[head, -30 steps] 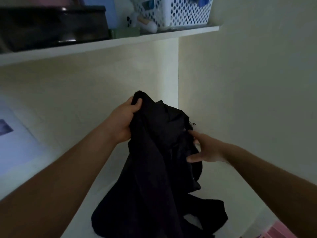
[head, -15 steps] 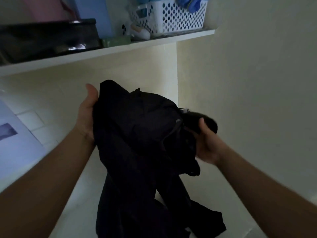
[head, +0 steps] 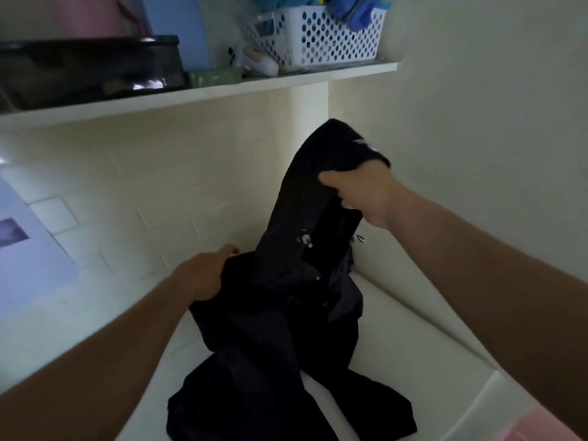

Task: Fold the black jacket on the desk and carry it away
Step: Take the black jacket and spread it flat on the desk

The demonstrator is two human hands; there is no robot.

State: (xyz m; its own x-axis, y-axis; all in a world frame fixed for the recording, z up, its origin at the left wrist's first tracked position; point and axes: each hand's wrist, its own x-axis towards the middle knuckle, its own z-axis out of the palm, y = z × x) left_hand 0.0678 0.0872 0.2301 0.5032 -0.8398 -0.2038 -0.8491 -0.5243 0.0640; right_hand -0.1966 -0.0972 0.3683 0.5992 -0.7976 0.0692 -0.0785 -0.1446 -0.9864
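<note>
Step in hand: sorting out black jacket (head: 286,313) before folding — no fold showing yet, judging by bunched cloth.

Right hand (head: 366,195) gripping upper part, holding it high near wall corner; grip clenched on cloth. Left hand (head: 203,275) pinching lower edge, grip closed on fabric.

Jacket hanging between hands, hem pooling on white tabletop (head: 397,329).

Next move likely calling for spreading it flat, aligning sleeves.

Fabric matte, limp, creasing softly; small metal snaps and pale cord ends glinting — tabletop smooth, pale.
</note>
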